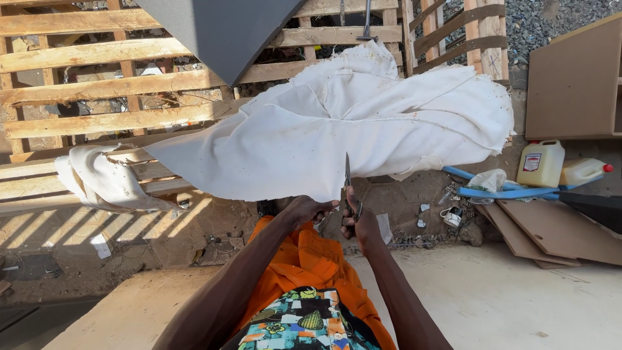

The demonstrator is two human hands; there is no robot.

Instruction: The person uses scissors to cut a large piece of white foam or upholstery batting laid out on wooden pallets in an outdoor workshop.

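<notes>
A large sheet of white cloth (337,123) lies draped over wooden pallets (97,84). My left hand (310,209) grips the cloth's near edge from below. My right hand (358,220) holds a pair of scissors (348,178), blades pointing up into the cloth edge right beside my left hand. The two hands almost touch. My forearms reach out over my orange garment and a patterned cloth on my lap.
A dark grey panel (220,32) leans over the pallets at the top. To the right stand a yellow jerrycan (540,163), a second can lying down (583,171), brown boards (557,233) and a blue hose (499,192). A concrete slab (505,298) lies at lower right.
</notes>
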